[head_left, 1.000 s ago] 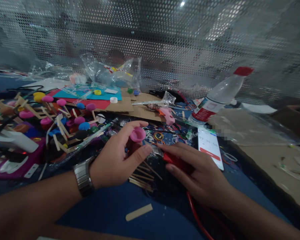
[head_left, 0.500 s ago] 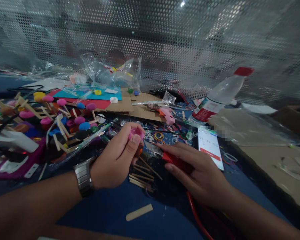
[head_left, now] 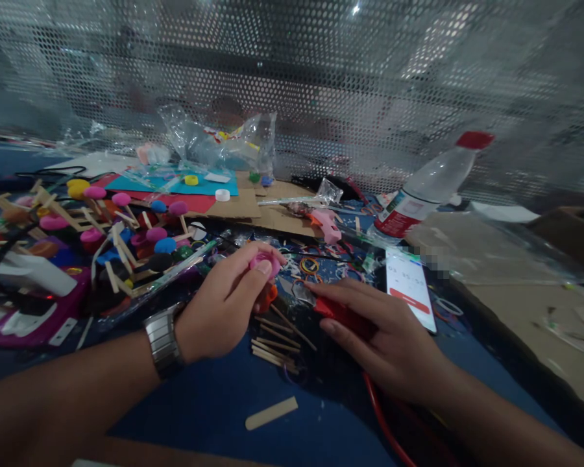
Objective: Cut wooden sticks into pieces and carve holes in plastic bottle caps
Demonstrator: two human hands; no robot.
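Between the thumb and fingers of my left hand [head_left: 224, 298] is a pink bottle cap [head_left: 267, 264]. An orange piece [head_left: 267, 297], partly hidden, shows just below those fingers. My right hand [head_left: 384, 331] is closed around a red tool [head_left: 338, 314] with a flat metal end [head_left: 302, 293] pointing toward the left hand; its exact kind is unclear. A red cord-like length [head_left: 382, 421] runs down from under that hand. Thin wooden sticks [head_left: 275, 350] lie on the blue table [head_left: 214, 415] between the hands, and one craft stick [head_left: 271, 413] lies nearer.
Wooden sticks with colourful caps [head_left: 156, 233] pile up at left, beside a purple device [head_left: 63, 311]. A pink glue gun [head_left: 327, 225], a leaning bottle [head_left: 428, 185] and a lit phone [head_left: 409, 292] are beyond. Cardboard [head_left: 530, 324] lies at right; a perforated metal panel [head_left: 292, 78] stands behind.
My left fingers have shifted on the pink cap, which now turns differently, and more of the orange piece shows. The right hand has hardly moved.
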